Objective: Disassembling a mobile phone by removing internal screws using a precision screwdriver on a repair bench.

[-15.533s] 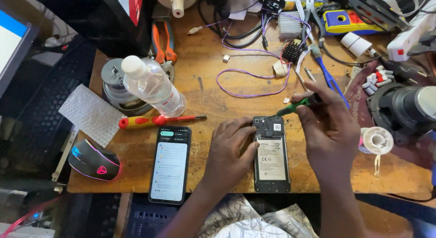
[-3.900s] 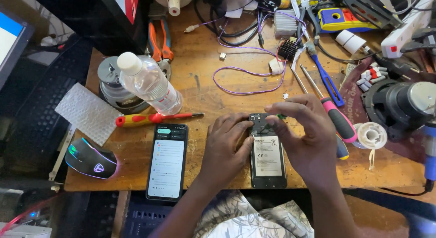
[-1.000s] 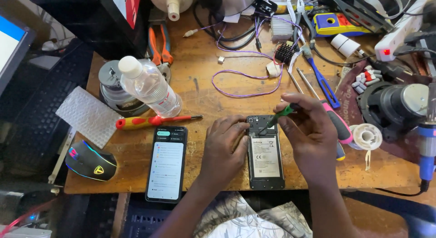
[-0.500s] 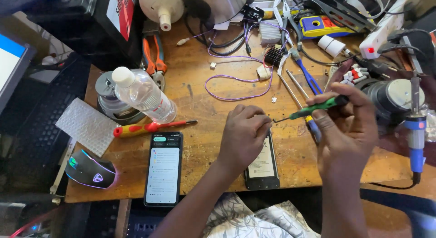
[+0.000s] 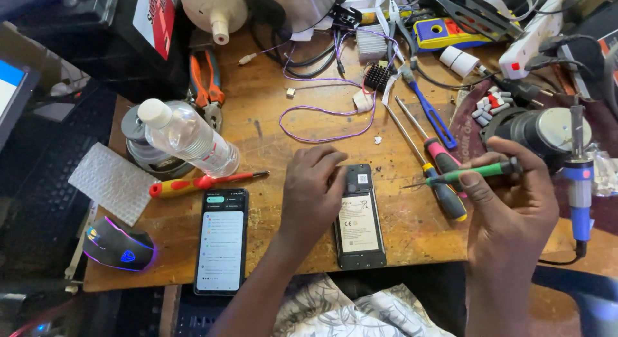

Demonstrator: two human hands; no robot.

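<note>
A small black phone lies face down on the wooden bench with its back cover off and its battery showing. My left hand rests on the phone's left edge and pins it flat. My right hand is lifted to the right of the phone, pinching a thin green-handled screwdriver whose tip points left, clear of the phone.
A lit smartphone lies left of the small phone. A red-and-yellow screwdriver, a clear bottle, orange pliers, a glowing mouse, purple wire, several screwdrivers and a blue soldering iron crowd the bench.
My right hand has pulled the green screwdriver off the phone and swung it out to the right. My left hand stays on the phone. The view has shifted slightly.
</note>
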